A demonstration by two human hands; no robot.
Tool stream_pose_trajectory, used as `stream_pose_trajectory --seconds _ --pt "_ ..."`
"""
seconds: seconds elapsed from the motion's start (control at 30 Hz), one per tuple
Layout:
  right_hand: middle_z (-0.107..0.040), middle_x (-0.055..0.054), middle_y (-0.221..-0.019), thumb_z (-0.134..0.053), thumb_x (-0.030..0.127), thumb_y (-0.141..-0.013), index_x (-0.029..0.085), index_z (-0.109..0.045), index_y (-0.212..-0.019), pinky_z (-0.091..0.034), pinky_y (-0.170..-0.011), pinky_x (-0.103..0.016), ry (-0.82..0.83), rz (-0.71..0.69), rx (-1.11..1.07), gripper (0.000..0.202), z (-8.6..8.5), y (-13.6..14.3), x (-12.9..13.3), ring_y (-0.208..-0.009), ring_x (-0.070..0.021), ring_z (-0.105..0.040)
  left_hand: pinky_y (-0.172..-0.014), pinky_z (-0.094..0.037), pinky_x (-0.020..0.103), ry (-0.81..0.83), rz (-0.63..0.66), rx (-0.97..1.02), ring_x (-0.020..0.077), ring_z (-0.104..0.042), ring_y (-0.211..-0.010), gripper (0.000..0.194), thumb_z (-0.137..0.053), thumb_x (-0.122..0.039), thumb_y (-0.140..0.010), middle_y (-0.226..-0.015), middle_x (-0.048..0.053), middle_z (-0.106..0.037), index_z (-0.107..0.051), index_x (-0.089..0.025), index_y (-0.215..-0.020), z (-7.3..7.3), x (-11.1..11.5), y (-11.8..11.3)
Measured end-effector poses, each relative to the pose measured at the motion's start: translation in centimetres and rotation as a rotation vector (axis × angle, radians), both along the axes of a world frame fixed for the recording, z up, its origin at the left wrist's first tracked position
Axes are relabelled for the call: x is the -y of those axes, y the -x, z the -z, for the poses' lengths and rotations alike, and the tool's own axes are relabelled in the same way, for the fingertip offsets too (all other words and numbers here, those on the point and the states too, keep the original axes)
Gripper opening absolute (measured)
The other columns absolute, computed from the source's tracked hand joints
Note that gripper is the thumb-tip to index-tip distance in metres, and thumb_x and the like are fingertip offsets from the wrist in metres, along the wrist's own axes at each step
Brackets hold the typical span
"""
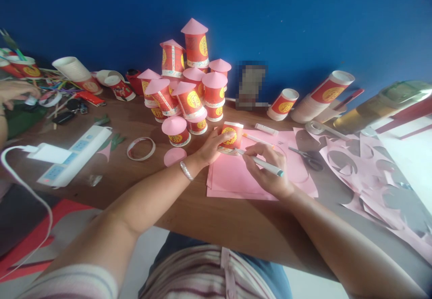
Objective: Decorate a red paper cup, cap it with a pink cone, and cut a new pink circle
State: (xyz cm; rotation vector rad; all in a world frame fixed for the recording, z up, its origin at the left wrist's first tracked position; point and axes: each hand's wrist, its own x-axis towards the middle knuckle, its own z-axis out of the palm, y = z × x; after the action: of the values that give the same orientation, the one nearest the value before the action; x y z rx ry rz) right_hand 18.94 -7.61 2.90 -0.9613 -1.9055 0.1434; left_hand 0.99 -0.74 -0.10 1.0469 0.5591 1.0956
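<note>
My left hand (213,147) is closed around a red paper cup (232,133) with a yellow emblem and a white rim. In my right hand (268,168) is a white marker pen (265,165) with a green end, its tip at the cup's lower edge. Both hands are over a stack of pink paper sheets (232,184). Left of the cup stand several red paper cups with pink cone tops (173,132), some stacked in tiers. A flat pink paper disc (174,157) lies near my left wrist.
Scissors (308,157), a tape roll (314,128) and pink paper scraps (378,200) lie to the right. A single cup (284,104) and a stack of cups (326,94) stand behind. At left are a power strip (76,157), a cut cup ring (141,149) and another person's hand (18,93).
</note>
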Motion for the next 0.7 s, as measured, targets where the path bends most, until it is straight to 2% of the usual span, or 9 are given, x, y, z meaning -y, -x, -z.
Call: stream_pose_trajectory --seconds 0.33,0.7 --pt "-0.074 0.001 -0.075 -0.063 0.017 -0.092 0.026 -0.060 -0.087 -0.055 -0.060 -0.028 0.049 -0.028 -0.019 0.010 0.05 0.11 0.10 -0.062 -0.0161 -0.069 -0.066 -0.051 0.027 0.008 0.008 0.000 0.0144 -0.062 -0.069 0.030 -0.079 -0.044 -0.083 -0.075 0.001 -0.065 -0.068 -0.016 -0.085 0.18 -0.05 0.02" --pt "-0.074 0.001 -0.076 -0.062 0.020 -0.096 0.024 -0.062 -0.088 -0.056 -0.059 -0.027 0.096 -0.159 -0.051 0.009 -0.20 -0.03 0.30 -0.066 -0.0156 -0.071 -0.071 -0.054 0.028 0.004 -0.022 -0.007 0.0158 -0.065 -0.074 0.025 -0.076 -0.041 -0.085 -0.079 0.001 -0.066 -0.069 -0.017 -0.091 0.51 -0.08 0.07"
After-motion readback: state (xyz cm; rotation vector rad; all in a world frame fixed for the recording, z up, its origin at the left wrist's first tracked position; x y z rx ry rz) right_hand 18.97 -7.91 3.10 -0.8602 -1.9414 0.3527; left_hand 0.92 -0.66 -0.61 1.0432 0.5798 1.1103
